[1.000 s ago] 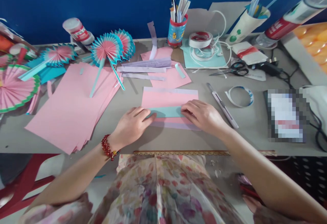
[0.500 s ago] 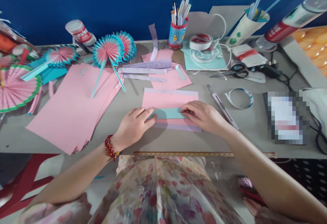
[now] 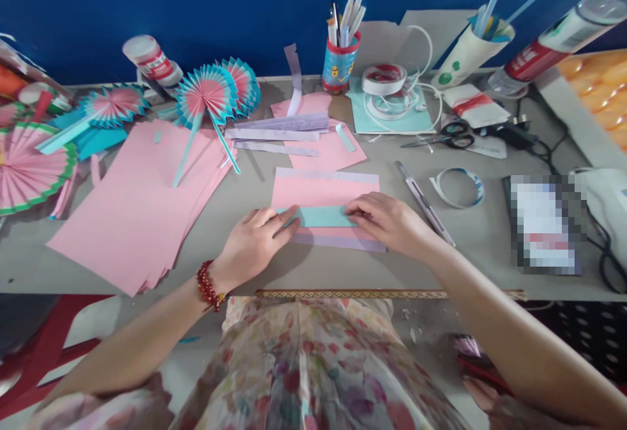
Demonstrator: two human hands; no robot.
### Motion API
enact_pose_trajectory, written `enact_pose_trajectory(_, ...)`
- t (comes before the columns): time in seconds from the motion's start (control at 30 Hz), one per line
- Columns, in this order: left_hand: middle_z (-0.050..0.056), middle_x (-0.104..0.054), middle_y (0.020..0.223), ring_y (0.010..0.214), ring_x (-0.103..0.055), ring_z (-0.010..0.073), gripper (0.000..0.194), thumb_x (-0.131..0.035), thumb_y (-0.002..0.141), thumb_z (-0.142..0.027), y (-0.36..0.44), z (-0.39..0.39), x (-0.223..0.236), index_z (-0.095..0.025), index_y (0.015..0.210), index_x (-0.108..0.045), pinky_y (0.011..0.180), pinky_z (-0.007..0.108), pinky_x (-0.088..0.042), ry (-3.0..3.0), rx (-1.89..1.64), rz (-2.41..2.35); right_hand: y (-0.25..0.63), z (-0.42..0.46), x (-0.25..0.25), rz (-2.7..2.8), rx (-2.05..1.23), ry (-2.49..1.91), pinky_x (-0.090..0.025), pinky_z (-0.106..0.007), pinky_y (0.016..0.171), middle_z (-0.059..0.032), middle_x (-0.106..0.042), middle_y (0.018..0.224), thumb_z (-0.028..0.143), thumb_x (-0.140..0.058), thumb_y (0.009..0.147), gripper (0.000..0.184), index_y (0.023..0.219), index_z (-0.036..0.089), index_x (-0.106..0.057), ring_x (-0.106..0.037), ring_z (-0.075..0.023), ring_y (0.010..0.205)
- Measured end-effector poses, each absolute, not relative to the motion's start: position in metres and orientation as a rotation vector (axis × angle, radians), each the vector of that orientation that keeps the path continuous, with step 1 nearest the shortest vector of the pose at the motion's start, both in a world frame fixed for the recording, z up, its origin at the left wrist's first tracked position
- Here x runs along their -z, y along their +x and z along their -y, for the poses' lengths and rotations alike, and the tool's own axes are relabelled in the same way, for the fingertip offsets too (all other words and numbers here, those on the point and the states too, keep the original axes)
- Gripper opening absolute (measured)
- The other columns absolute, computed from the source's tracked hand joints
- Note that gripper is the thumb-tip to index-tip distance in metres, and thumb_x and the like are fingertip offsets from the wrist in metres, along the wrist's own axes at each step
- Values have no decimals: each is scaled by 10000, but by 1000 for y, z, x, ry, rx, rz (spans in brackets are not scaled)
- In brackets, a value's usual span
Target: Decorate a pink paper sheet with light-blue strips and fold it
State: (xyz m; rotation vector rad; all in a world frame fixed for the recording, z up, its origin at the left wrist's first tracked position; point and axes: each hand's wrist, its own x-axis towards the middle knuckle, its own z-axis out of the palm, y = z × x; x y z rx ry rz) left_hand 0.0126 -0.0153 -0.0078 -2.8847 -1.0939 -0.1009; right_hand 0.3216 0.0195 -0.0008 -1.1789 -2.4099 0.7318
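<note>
**Centre of frame: blue strip held across a pink sheet by two hands**

Pink sheet (image 3: 323, 189) lies flat on the counter (image 3: 484, 240), mid-frame, a lilac band (image 3: 343, 242) along its near edge and another along the far one. Pale blue strip (image 3: 323, 217) lies crosswise on it, nearer the lower edge.

Left hand (image 3: 259, 237): forefinger and thumb a little apart at the strip's left part, remaining fingers loosely bent. Right hand (image 3: 389, 221): fingertips bunched at the strip's right end (pinch or mere pressing, cannot tell).

Change over the last second is slight. Left forefinger now reaches further inward along the strip; sheet and strip lie much as before. I judge this a small adjustment of hold, with the strip's alignment the present concern.

Labels: poor reading. White-capped container (image 3: 151, 61), upper left, carries a red label with pale lettering, too blurred to make out. Bottle (image 3: 548, 44), upper right, likewise red-banded and illegible. Phone (image 3: 543, 234) at right has its screen pixelated (no text there). Pen cup (image 3: 339, 67), top centre, shows a cartoon face.
</note>
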Motion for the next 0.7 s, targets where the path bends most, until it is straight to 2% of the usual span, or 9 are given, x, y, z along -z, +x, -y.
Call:
enact_pose_trajectory(0.5, 45, -477, 1513, 1053, -555, 229, 436, -458, 975, -124, 13, 16, 7, -224, 1386, -562, 911, 378, -478, -2903, 85, 1099, 319, -17, -2, 2457, -651, -1226, -469, -343, 785, -66, -683, 924, 190, -462, 930, 132, 948, 208, -591, -617, -219, 866)
enact_pose_trajectory(0.7, 41, -438, 1543, 1107, -534, 242, 445, -452, 980, -139, 12, 18, 5, -219, 1407, -545, 933, 394, -474, -2893, 62, 1106, 317, -12, -2, 2539, -485, -1222, -467, -353, 815, -77, -642, 933, 166, -428, 956, 166, 966, 203, -590, -585, -223, 887)
